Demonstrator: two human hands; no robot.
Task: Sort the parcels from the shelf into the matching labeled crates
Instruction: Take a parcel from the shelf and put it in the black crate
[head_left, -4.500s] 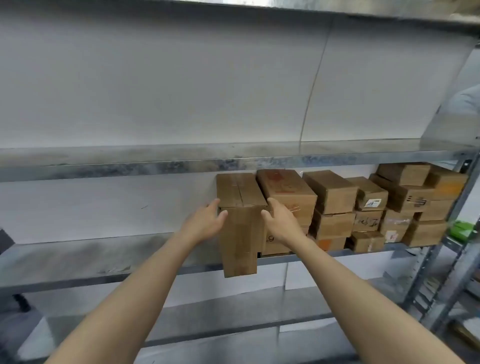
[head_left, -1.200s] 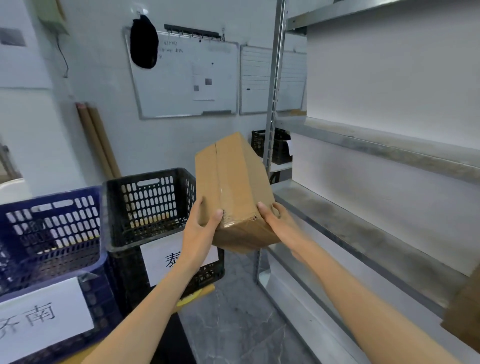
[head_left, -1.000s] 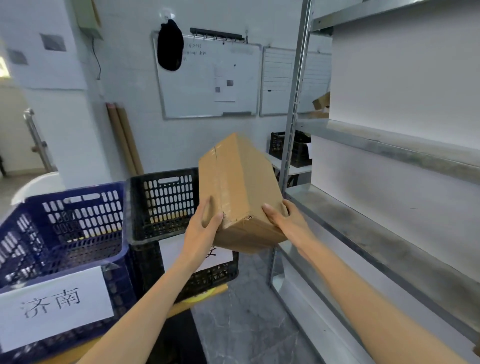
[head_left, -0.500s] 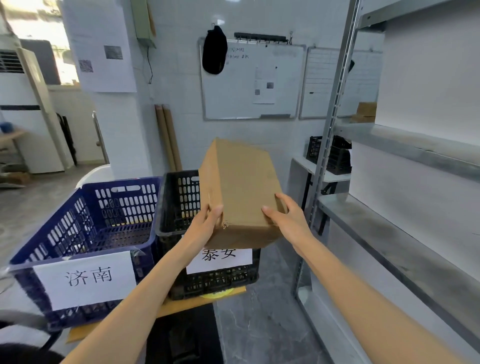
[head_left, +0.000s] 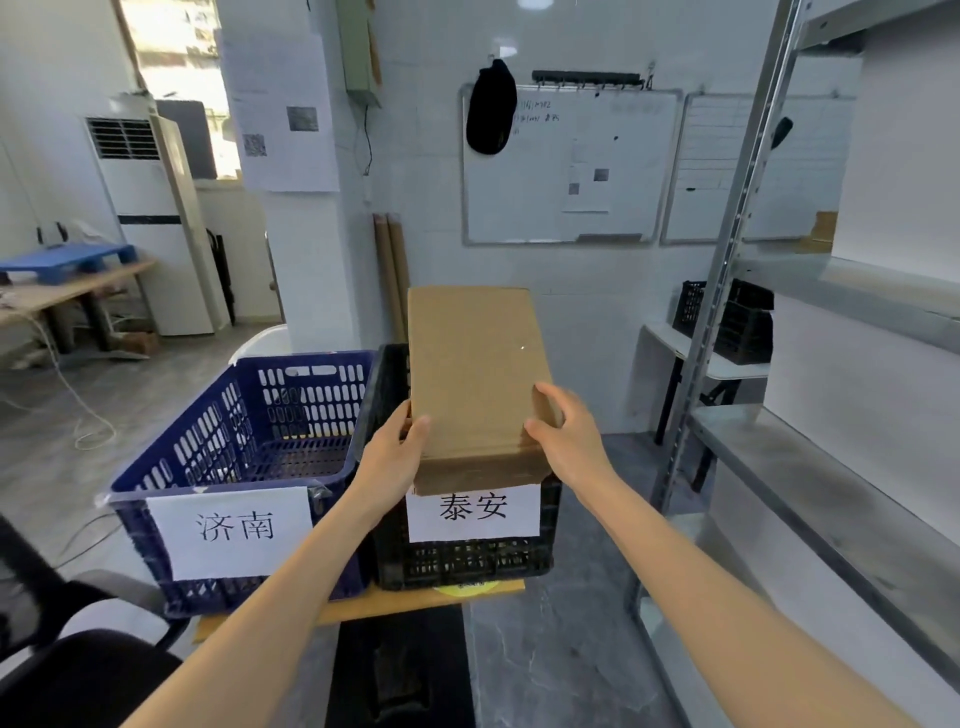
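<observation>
Fingers (head_left: 546, 397) curled on the cardboard parcel (head_left: 475, 364): left hand (head_left: 390, 460) grips its left edge and right hand (head_left: 569, 441) its right edge, both at the near end. Parcel is in the air, long axis pointing away, its near end hiding the front rim of the black crate (head_left: 467, 558) labelled 泰安 (head_left: 472, 508). Blue crate (head_left: 311, 387) labelled 济南 (head_left: 234, 527) sits just beside it, left. Metal shelf (head_left: 810, 467) on the right. Whiteboard (head_left: 566, 166) on the far wall.

White tiled wall (head_left: 426, 166) carries two whiteboards (head_left: 569, 166). Grey floor (head_left: 545, 649). Bright window (head_left: 171, 47) glows above a standing air conditioner (head_left: 156, 218).
</observation>
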